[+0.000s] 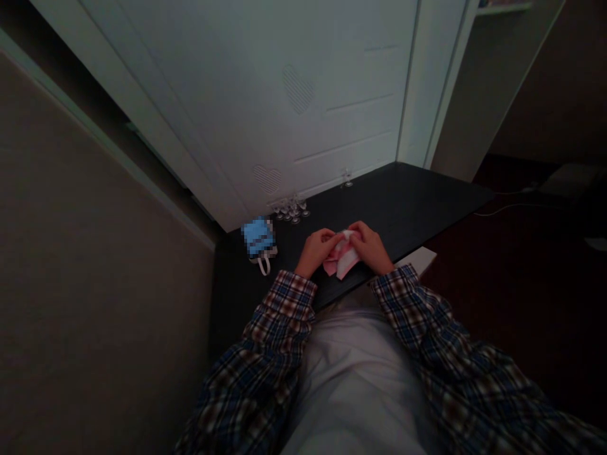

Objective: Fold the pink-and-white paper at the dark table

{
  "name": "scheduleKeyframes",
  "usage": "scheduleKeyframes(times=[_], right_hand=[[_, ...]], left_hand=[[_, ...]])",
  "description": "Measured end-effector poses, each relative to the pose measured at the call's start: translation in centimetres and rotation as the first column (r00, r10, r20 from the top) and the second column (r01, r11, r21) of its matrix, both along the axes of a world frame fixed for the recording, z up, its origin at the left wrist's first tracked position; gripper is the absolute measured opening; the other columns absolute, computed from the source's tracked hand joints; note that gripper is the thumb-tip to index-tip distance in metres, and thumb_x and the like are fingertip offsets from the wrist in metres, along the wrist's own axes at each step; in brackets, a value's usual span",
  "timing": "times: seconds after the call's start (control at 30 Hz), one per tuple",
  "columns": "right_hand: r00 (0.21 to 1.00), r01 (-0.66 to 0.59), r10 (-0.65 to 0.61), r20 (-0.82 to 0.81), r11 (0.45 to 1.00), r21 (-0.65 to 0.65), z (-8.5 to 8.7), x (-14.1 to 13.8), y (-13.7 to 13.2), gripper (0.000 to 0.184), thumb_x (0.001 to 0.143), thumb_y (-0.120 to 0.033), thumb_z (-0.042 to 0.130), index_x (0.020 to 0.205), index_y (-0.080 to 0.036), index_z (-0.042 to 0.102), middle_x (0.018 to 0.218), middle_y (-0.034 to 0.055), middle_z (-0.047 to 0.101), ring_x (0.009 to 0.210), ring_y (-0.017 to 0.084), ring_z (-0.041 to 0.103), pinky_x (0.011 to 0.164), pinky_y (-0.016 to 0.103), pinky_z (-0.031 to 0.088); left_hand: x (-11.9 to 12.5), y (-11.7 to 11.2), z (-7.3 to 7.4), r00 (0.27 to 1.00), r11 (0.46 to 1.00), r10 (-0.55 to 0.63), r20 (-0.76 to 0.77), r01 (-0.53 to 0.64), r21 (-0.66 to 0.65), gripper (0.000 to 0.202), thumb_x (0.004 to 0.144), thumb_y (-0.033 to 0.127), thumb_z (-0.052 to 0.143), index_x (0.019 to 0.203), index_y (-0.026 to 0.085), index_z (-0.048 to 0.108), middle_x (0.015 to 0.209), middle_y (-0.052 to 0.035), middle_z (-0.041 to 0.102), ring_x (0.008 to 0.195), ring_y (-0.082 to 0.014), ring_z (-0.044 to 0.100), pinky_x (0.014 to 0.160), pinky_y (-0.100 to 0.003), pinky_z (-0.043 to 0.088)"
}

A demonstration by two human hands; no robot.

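Note:
A crumpled pink and white cloth [348, 260] is held between both hands, just above the front part of the dark tabletop. My left hand [317, 248] pinches its left side, with the fingers curled in. On the other side my right hand [371, 247] is closed round the upper right of the cloth. The folds and fingers hide whether anything lies inside it. Several small clear stemmed glasses [291, 208] stand clustered at the back, left of the hands. One more clear glass [348, 179] stands by itself farther right, near the white panel.
Left of my hands, a blurred blue item with a pale strap [264, 264] lies on the black table [403, 196]. A white panel with heart patterns [237, 95] rises behind the table, and a wall [95, 265] borders it at left. Something white and flat [422, 259] shows beside my right wrist.

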State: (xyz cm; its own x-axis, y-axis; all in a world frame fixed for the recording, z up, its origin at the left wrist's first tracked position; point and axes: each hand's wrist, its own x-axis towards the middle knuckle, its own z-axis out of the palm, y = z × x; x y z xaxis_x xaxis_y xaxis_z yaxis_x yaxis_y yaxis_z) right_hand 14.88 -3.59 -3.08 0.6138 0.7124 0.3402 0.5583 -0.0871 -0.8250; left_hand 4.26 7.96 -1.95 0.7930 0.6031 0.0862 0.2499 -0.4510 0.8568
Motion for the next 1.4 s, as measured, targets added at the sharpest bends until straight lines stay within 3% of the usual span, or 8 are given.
scheduleKeyframes(times=[0.23, 0.4, 0.6, 0.73, 0.83, 1.0, 1.4], right_hand=[[1.000, 0.001, -0.001, 0.006, 1.000, -0.005, -0.06, 0.06, -0.06, 0.022, 0.077, -0.026, 0.039, 0.091, -0.019, 0.055, 0.086, 0.0022, 0.061, 0.076, 0.012, 0.054, 0.070, 0.024, 0.037], [1.000, -0.003, 0.003, 0.005, 1.000, -0.008, -0.02, 0.08, -0.12, 0.022, 0.077, -0.026, 0.040, 0.092, -0.019, 0.054, 0.087, 0.0024, 0.061, 0.077, 0.012, 0.054, 0.071, 0.024, 0.037], [1.000, -0.006, 0.006, 0.011, 1.000, -0.011, -0.10, 0.08, -0.03, 0.022, 0.078, -0.028, 0.040, 0.092, -0.019, 0.055, 0.086, 0.0029, 0.062, 0.076, 0.013, 0.054, 0.069, 0.024, 0.037], [1.000, -0.010, 0.010, 0.021, 1.000, -0.002, -0.10, 0.09, -0.05, 0.022, 0.078, -0.028, 0.039, 0.092, -0.019, 0.055, 0.087, 0.0028, 0.062, 0.077, 0.012, 0.054, 0.071, 0.024, 0.037], [1.000, -0.010, 0.010, 0.020, 1.000, -0.008, -0.01, 0.09, -0.12, 0.022, 0.078, -0.027, 0.039, 0.092, -0.018, 0.055, 0.088, 0.0034, 0.062, 0.077, 0.012, 0.054, 0.071, 0.025, 0.037], [1.000, -0.003, 0.004, 0.016, 1.000, -0.005, -0.06, 0.14, -0.09, 0.022, 0.078, -0.026, 0.039, 0.092, -0.019, 0.055, 0.088, 0.0032, 0.062, 0.077, 0.012, 0.054, 0.071, 0.024, 0.036], [1.000, 0.005, -0.005, 0.000, 1.000, 0.019, -0.27, 0.29, 0.02, 0.023, 0.078, -0.026, 0.039, 0.091, -0.019, 0.055, 0.087, 0.0031, 0.062, 0.078, 0.013, 0.054, 0.071, 0.024, 0.037]], left_hand=[[-0.03, -0.17, 0.24, 0.999, 0.977, 0.024, 0.034, -0.031, 0.211, 0.031, 0.074, 0.044, 0.058, 0.089, 0.017, 0.063, 0.079, -0.0020, 0.064, 0.067, -0.0100, 0.057, 0.058, -0.018, 0.041], [-0.11, -0.32, 0.46, 0.999, 0.958, 0.045, 0.020, -0.049, 0.283, 0.029, 0.074, 0.042, 0.059, 0.091, 0.019, 0.063, 0.085, -0.0019, 0.065, 0.073, -0.0109, 0.057, 0.061, -0.019, 0.041], [-0.18, -0.18, 0.37, 0.999, 0.966, 0.037, 0.001, -0.036, 0.258, 0.032, 0.073, 0.044, 0.060, 0.093, 0.019, 0.063, 0.083, -0.0019, 0.064, 0.071, -0.0107, 0.056, 0.058, -0.018, 0.039], [-0.17, 0.02, 0.09, 0.999, 0.984, -0.008, -0.046, 0.016, 0.179, 0.035, 0.074, 0.047, 0.058, 0.093, 0.018, 0.061, 0.069, 0.0000, 0.060, 0.059, -0.0093, 0.053, 0.051, -0.018, 0.036], [-0.15, 0.00, -0.01, 0.998, 0.975, -0.035, -0.059, 0.047, 0.218, 0.035, 0.076, 0.049, 0.054, 0.091, 0.018, 0.061, 0.064, 0.0007, 0.058, 0.057, -0.0090, 0.052, 0.050, -0.017, 0.034], [-0.10, -0.25, 0.00, 0.998, 0.962, -0.031, -0.057, 0.045, 0.268, 0.037, 0.080, 0.051, 0.048, 0.090, 0.018, 0.061, 0.063, 0.0005, 0.057, 0.057, -0.0090, 0.051, 0.049, -0.017, 0.032], [-0.05, -0.51, -0.24, 0.999, 0.975, -0.040, -0.021, 0.043, 0.220, 0.037, 0.082, 0.051, 0.045, 0.088, 0.018, 0.060, 0.070, -0.0002, 0.061, 0.061, -0.0093, 0.053, 0.052, -0.017, 0.034]])
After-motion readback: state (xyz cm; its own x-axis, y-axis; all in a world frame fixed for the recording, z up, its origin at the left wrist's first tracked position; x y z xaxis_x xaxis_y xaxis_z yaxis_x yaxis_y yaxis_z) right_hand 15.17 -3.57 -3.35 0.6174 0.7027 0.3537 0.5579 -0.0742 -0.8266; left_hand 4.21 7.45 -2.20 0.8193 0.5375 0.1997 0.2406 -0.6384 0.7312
